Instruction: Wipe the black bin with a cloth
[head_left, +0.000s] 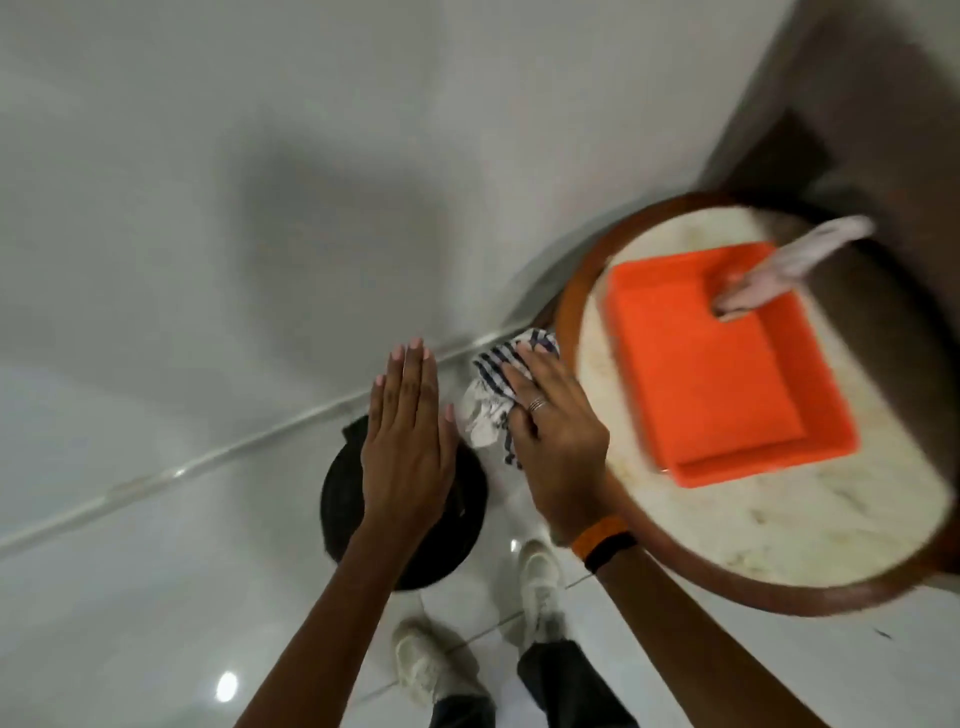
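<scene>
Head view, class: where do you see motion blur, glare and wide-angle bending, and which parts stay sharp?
Head view: the orange tray and round table smear with motion blur; small glare spots shine on the glossy floor; the wall-floor edge bows from the wide lens; the left hand, and the right hand on the striped cloth, are sharper; the black bin sits dark, detail lost.

black bin (343, 493), white cloth (491, 397) with navy stripes, orange tray (727, 374)

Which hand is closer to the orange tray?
Right. The right hand, holding the cloth, is beside the table's rim, just left of the tray. The left hand is farther left, over the black bin.
</scene>
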